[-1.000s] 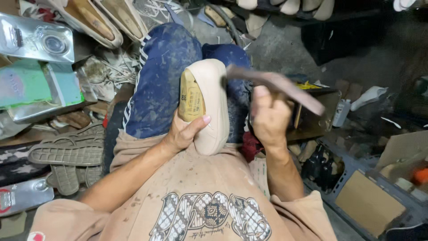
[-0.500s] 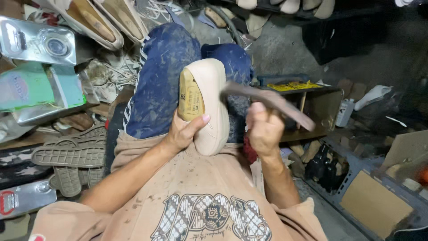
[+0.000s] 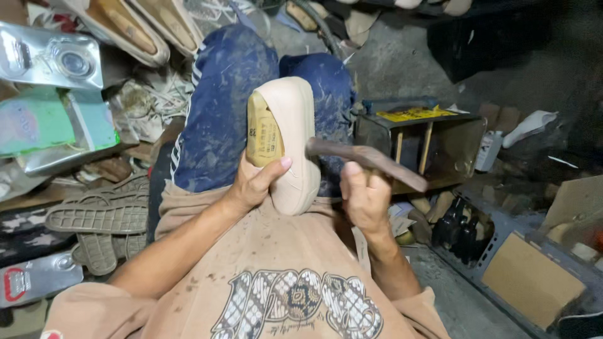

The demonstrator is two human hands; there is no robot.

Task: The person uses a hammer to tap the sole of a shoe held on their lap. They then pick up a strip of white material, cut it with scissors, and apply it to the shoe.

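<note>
Beige shoe [image 3: 290, 135] in left hand [image 3: 254, 185]

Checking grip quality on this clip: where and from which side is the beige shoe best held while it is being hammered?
Probably at the heel end, from the person's left, as the left hand grips the beige shoe now: thumb on the yellow insole, fingers behind. The shoe stands on its heel on the lap, toe up, so this steadies it and leaves the right edge free, where the right hand brings the hammer.
</note>
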